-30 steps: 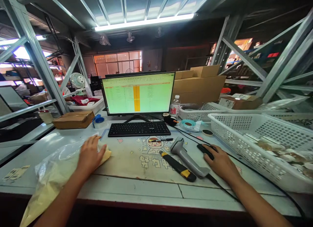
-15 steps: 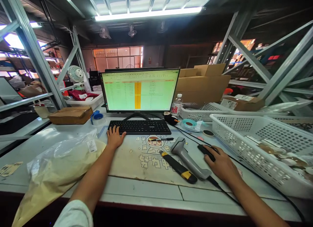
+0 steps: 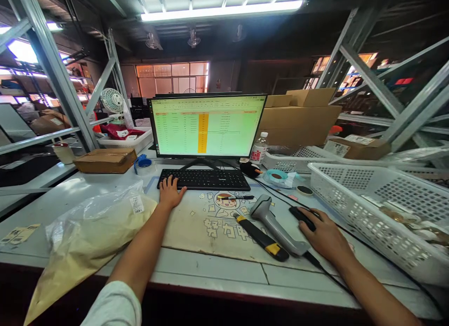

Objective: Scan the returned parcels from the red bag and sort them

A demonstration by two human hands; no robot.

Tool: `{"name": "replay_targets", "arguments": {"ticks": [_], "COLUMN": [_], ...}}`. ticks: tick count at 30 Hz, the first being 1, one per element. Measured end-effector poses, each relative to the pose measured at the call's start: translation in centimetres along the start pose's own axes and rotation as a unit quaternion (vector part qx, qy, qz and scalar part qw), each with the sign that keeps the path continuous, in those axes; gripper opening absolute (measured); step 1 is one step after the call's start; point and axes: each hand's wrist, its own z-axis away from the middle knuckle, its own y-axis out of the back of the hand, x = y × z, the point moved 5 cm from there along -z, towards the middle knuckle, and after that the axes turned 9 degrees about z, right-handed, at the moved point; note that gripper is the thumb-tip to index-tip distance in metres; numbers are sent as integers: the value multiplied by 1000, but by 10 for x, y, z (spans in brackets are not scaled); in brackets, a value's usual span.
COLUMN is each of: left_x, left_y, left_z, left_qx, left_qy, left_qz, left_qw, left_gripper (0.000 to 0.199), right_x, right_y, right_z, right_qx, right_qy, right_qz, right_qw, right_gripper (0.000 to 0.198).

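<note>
My left hand rests with fingers spread on the left end of the black keyboard. Over the black computer mouse lies my right hand, fingers curved around it. Behind the keyboard a monitor shows a spreadsheet with one orange column. Between my hands, a grey barcode scanner lies beside a black and yellow utility knife on the printed desk mat. A black pen lies above them. Left of my left forearm is a plastic bag with yellowish contents and a label.
A white perforated basket holding small packed items stands at the right. Further back are cardboard boxes, a bottle and tape rolls. A flat brown box sits at the left. Cables cross the right side.
The whole view has shifted slightly, so things appear a little further right and higher. Both hands keep their places on the keyboard and mouse.
</note>
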Motion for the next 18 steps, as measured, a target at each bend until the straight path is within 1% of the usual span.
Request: {"name": "replay_targets", "arguments": {"ticks": [5,8,15,18], "left_x": [1,1,1,0], "left_y": [0,2,2,1], "left_z": [-1,0,1,1], "left_qx": [-7,-11,-3,0], "left_qy": [-3,1,-3,-1], "left_qz": [-8,-3,12,15], "left_qw": [1000,1000,1000,1000], "left_gripper": [65,64,65,64], "right_x": [2,1,-11,-14], "right_y": [-1,0,15,16], "right_z": [0,1,3,4], "right_qx": [10,0,-26,-33], "right_qy": [-2,-11,-14,-13], "right_qz": [-3,-5,14,18], "right_qw": [1000,1000,999,999], "right_gripper": [62,62,61,61]}}
